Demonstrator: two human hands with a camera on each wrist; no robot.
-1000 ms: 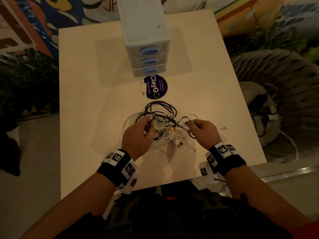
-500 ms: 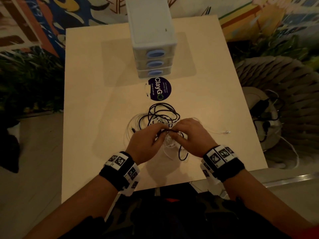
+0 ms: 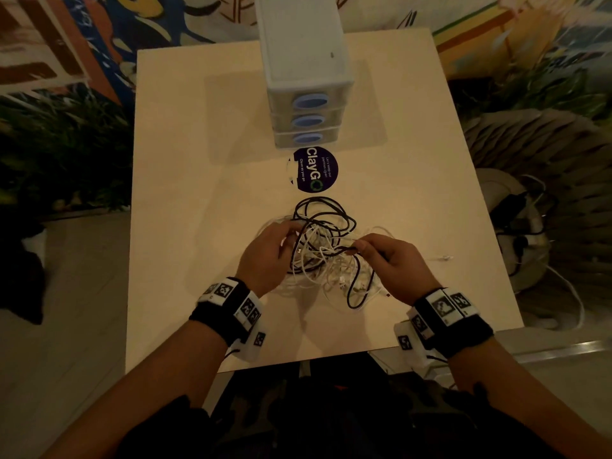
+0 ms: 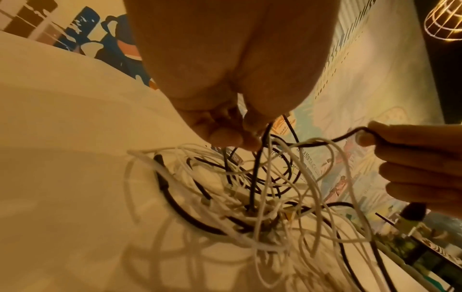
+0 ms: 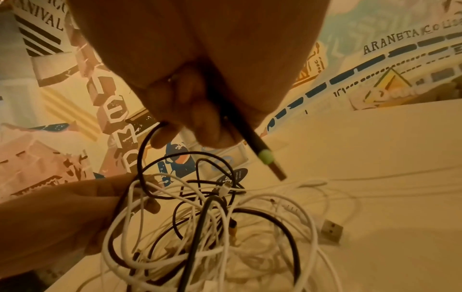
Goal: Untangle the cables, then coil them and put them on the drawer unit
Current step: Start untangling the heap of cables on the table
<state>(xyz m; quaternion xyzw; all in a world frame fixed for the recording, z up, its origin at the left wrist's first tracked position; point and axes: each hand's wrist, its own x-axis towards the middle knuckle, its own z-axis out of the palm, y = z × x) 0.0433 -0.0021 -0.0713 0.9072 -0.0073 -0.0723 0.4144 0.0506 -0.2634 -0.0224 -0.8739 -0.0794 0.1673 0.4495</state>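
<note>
A tangle of black and white cables lies on the beige table, partly lifted between my hands. My right hand pinches a black cable and holds its plug end with a green ring inside its curled fingers. On the tangle's left side, my left hand pinches strands of the black cable with curled fingers. The white drawer unit with three blue-handled drawers stands at the table's far side, its top bare.
A round dark sticker lies between the drawer unit and the tangle. A small white plug on a thin lead lies to the right of my right hand. A USB plug rests on the table by the tangle.
My hands have drawn apart from the middle of the tangle. The right hand now draws a black cable out to the right, and the tangle is lifted and looser.
</note>
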